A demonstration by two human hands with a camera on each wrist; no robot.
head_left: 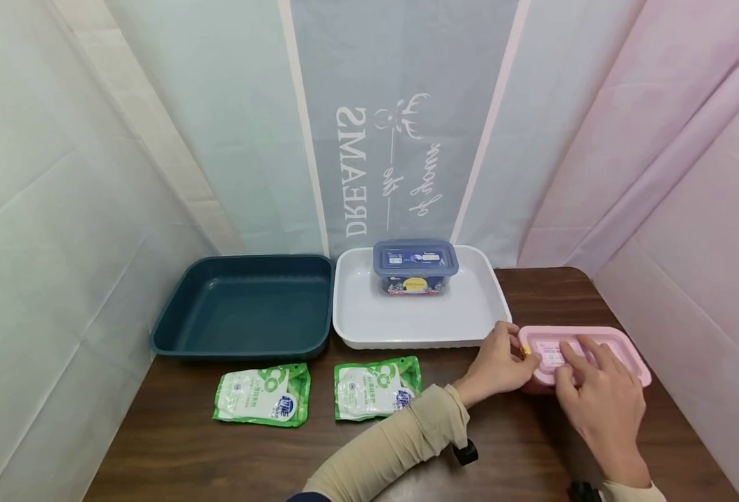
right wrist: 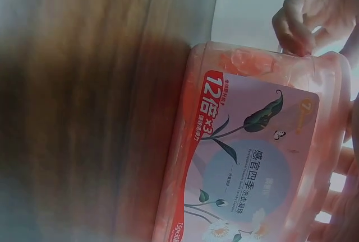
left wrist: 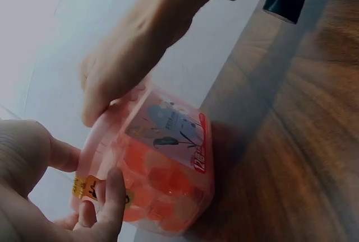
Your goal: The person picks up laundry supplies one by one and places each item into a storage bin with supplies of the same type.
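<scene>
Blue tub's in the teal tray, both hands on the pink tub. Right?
Wrong tray: the head view shows the blue tub in the white tray. The left hand and right hand are on the pink tub, as you said.

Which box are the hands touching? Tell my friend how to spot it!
On the table, find the white tray. Beside its near right corner sits the pink box, touched by the left hand and right hand. Its pink lid sets it apart from the blue box inside the tray.

The brown table (head_left: 175, 432) carries a teal tray (head_left: 250, 310), a white tray (head_left: 401, 321), two green pouches (head_left: 263, 396) and a pink tub (right wrist: 252, 152).
</scene>
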